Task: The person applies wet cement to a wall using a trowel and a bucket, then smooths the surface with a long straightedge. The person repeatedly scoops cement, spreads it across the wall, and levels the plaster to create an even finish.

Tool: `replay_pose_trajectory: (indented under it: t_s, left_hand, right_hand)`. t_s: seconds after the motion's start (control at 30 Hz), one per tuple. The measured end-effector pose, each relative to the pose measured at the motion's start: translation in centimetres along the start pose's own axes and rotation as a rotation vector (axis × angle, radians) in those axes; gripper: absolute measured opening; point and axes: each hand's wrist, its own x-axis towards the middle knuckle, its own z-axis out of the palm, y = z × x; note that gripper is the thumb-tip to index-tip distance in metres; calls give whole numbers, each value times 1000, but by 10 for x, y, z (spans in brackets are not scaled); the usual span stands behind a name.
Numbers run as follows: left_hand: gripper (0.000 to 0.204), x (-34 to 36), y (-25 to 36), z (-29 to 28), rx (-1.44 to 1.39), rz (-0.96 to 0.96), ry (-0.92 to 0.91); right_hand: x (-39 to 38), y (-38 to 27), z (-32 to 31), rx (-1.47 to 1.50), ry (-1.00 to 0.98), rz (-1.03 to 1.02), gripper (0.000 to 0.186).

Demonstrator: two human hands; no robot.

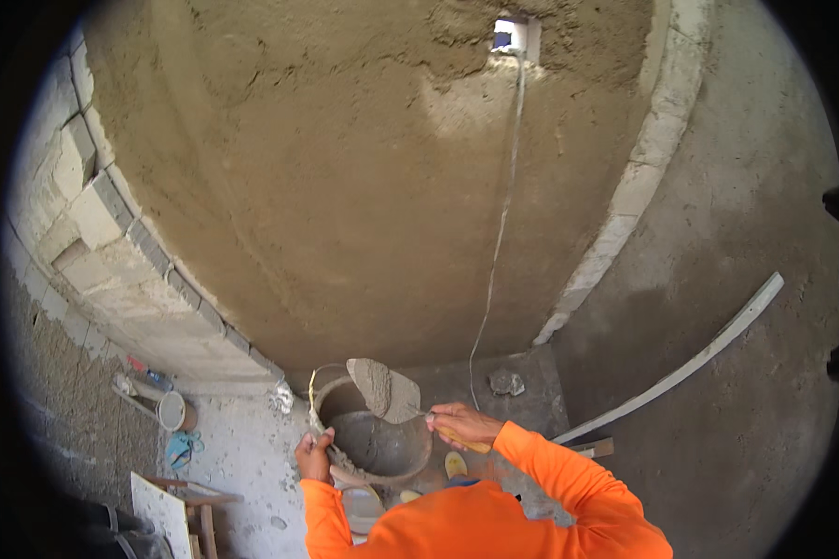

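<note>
My left hand [313,456], in an orange sleeve, grips the near left rim of a round grey bucket [375,438] that holds wet mortar and is tilted toward me. My right hand [460,424] is closed on the wooden handle of a trowel [386,387]. The trowel blade sits above the bucket's far rim with a lump of grey mortar on it. In front of me rises a freshly plastered brown wall [345,186].
A thin white string [502,224] hangs down the wall from a small opening [507,35]. Bare block courses [103,233] border the plaster on the left. A long pale strip [690,363] leans at the right. Tools and a white board [163,508] lie at lower left.
</note>
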Motion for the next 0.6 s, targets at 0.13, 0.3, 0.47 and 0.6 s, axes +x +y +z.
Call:
replay_pose_trajectory:
  t_s: [0.13,0.3,0.47,0.6]
  left_hand:
    - [12,8,-29,-32,65,-21,146]
    - [20,24,-63,-74,39,-8,289]
    - [21,40,-60,-69,104,-27,310]
    - [21,47,-47,-63,117,-17,309]
  right_hand:
    - [-58,-99,-34,237,194,-463,29]
    - [-139,-247,-68,149,716,-1248,31]
    - [-188,-390,-148,-114,1846,-1674,38]
    - [-199,-459,-221,-57,2550,-1630,38]
